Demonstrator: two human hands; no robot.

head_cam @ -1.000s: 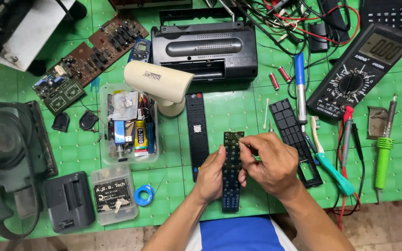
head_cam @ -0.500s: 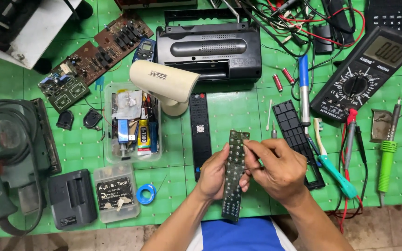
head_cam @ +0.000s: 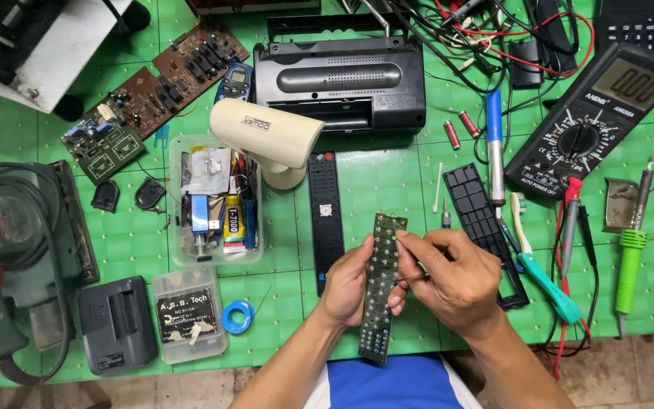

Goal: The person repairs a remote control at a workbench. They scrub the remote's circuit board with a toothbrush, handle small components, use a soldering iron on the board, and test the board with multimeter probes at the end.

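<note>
My left hand (head_cam: 347, 286) holds a long, narrow green circuit board (head_cam: 381, 291) of a remote control, tilted up off the green mat (head_cam: 395, 182). My right hand (head_cam: 454, 274) pinches a thin metal tool against the board's right edge, near its upper half. The remote's black back shell (head_cam: 325, 218) lies flat just left of my hands. Its black front frame with button holes (head_cam: 484, 227) lies to the right, partly under my right hand.
A black radio (head_cam: 340, 79) and a cream lamp head (head_cam: 268, 136) sit behind. A clear box of parts (head_cam: 216, 203) stands at left. At right lie a multimeter (head_cam: 596, 121), a blue soldering iron (head_cam: 496, 148), a teal toothbrush (head_cam: 543, 265) and a green soldering iron (head_cam: 630, 254).
The board has been lifted off the mat and turned in my hands. My right hand has moved from its top end to its right edge.
</note>
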